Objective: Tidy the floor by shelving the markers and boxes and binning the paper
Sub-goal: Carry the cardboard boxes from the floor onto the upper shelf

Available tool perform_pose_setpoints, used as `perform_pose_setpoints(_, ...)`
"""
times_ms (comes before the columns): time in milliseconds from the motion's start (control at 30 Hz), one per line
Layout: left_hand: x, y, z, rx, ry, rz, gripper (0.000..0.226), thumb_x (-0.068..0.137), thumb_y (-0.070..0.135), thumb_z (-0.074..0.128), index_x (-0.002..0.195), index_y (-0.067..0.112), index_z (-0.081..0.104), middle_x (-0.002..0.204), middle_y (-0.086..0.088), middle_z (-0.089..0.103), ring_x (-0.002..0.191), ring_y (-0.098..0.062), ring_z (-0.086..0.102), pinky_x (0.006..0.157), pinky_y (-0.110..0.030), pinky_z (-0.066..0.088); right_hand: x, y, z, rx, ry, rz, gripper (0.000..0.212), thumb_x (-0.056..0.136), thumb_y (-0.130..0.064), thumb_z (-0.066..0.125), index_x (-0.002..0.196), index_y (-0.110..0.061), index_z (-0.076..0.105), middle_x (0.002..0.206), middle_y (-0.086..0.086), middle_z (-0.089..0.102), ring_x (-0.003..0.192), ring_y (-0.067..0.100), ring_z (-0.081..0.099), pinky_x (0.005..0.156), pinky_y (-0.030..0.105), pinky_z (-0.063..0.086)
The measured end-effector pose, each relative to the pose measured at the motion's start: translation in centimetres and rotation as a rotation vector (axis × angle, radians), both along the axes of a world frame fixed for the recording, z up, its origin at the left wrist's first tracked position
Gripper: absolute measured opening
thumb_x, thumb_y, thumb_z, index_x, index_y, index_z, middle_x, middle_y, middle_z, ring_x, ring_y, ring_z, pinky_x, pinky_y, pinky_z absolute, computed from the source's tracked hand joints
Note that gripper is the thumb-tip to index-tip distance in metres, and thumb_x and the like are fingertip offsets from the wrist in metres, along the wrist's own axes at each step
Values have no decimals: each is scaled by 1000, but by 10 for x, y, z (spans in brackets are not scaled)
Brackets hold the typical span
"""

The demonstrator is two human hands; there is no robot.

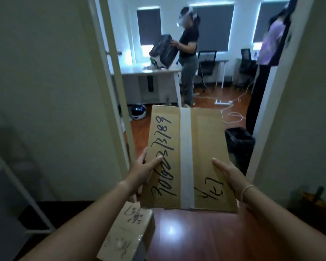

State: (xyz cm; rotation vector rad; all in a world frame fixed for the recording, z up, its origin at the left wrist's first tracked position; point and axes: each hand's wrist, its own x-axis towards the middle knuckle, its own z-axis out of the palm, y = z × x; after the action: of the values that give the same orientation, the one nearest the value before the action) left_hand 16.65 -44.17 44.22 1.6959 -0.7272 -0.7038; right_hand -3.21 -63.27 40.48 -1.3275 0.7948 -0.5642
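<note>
I hold a brown cardboard box (201, 147) in front of me, above the wooden floor. A white tape strip runs down its top and black handwriting covers it. My left hand (142, 169) grips its left edge with the thumb on top. My right hand (228, 175) presses flat against its right side. A second, smaller cardboard box (126, 234) with scribbled writing lies on the floor below my left forearm. No markers or paper show in this view.
A white metal shelf frame (17, 185) stands at the left wall. A black bin (240, 143) sits just past the open doorway on the right. Beyond it, two people stand by desks and chairs, with white cables and a power strip (223, 102) on the floor.
</note>
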Motion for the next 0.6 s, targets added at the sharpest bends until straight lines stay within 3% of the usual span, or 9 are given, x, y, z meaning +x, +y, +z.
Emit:
perform_pose_setpoints(67,-2,46,46,-37,-56,44,73,83,45,64,146,27,32,126,-7,62,105,-23,65,79,-35,58,7,32,46,-35,-84,64,44,83,-30,64,122,-12,53,94,13,67,76,30,66,66,38,55)
perform_pose_setpoints(167,-7,122,107,-97,-153,130,48,89,38,58,134,26,46,111,-2,68,91,-16,68,59,-23,56,26,83,103,-99,-191,180,41,87,-26,59,124,-11,50,99,13,65,79,28,65,67,38,57)
perform_pose_setpoints(267,-12,203,157,-130,-213,236,42,90,38,55,130,28,48,108,-2,68,89,-16,67,56,-23,53,48,149,156,-123,-319,361,29,91,-25,52,118,-17,49,95,12,64,75,25,65,57,32,58)
perform_pose_setpoints(367,-16,285,191,-166,-292,339,37,92,37,52,128,32,47,106,-1,67,90,-16,65,58,-25,50,76,214,192,-111,-412,470,28,92,-23,49,119,-15,51,94,13,64,76,27,64,61,36,60)
perform_pose_setpoints(467,-26,373,220,-215,-382,484,30,94,33,50,123,37,50,106,-1,66,92,-19,65,65,-31,51,110,289,218,-93,-472,611,45,83,-29,56,123,-8,51,100,19,62,83,34,62,81,49,52)
perform_pose_setpoints(567,-26,450,237,-308,-406,601,28,92,29,51,120,35,53,112,-8,68,99,-28,67,82,-46,56,135,361,239,-35,-516,738,41,85,-35,54,115,-9,58,91,18,62,81,34,59,80,46,50)
perform_pose_setpoints(600,-28,472,242,-323,-412,634,31,91,29,52,122,33,52,113,-11,67,100,-31,67,84,-49,56,141,382,244,4,-532,784,49,79,-41,60,117,-9,60,87,21,56,77,36,54,76,43,48)
